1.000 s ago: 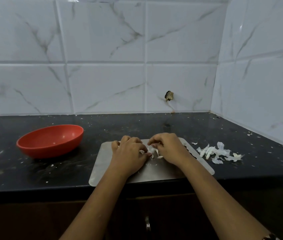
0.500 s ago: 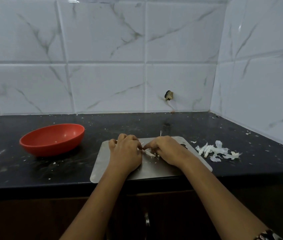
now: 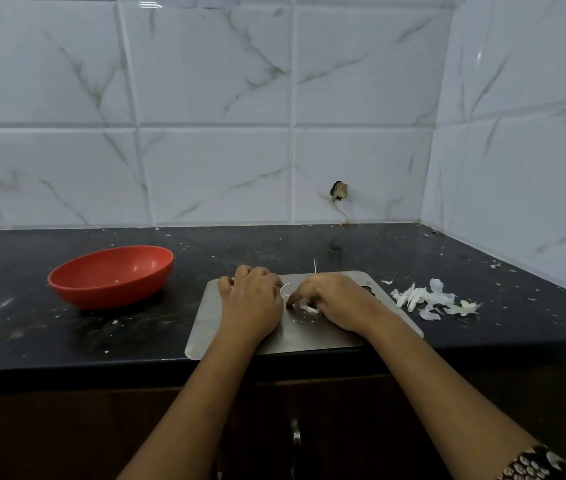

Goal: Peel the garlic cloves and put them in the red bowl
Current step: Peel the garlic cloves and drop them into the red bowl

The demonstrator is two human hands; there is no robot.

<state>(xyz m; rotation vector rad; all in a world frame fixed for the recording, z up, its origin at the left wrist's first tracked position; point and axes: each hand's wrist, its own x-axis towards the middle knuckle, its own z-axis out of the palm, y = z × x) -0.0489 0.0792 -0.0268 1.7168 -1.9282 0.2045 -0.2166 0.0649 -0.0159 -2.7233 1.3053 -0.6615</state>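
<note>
On the flat rectangular steel board (image 3: 309, 336), the right hand (image 3: 338, 301) curls its fingers over the white garlic clove (image 3: 309, 309) at the board's middle. The left hand (image 3: 252, 303), fingers bent, has drawn slightly apart from it. Whether it pinches the thin skin strip (image 3: 284, 288), I cannot tell. The round red plastic bowl (image 3: 111, 277) stays left of the board, and the heap of white peels (image 3: 430, 301) lies to its right.

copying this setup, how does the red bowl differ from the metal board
The red bowl is round, deep and red; the metal board is flat, rectangular and grey. The red bowl holds only a speck; the metal board carries peel scraps. Both sit on the black counter.
</note>
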